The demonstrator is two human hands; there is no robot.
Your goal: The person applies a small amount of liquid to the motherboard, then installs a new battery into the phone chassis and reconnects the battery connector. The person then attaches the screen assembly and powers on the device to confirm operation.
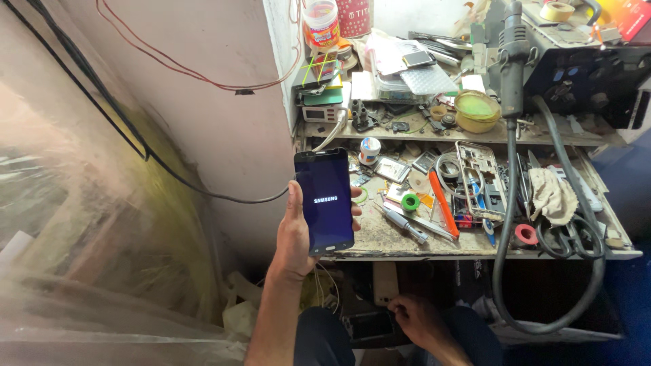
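Note:
My left hand [296, 234] holds a dark smartphone [324, 200] upright in front of the workbench's left end; its screen is lit dark blue with a white logo in the middle. A cable runs from the phone's top toward the shelf. My right hand [415, 318] is down below the bench edge, near my knee, fingers curled at a dark flat object under the table; whether it grips that object is unclear.
The worn workbench [407, 247] holds a phone frame [480, 177], an orange tool [442, 201], a green tape roll [410, 201], a screwdriver [403, 221], a rag [550, 195] and scissors. A hot-air wand [513, 61] with a thick hose stands at the right. A cluttered shelf sits behind.

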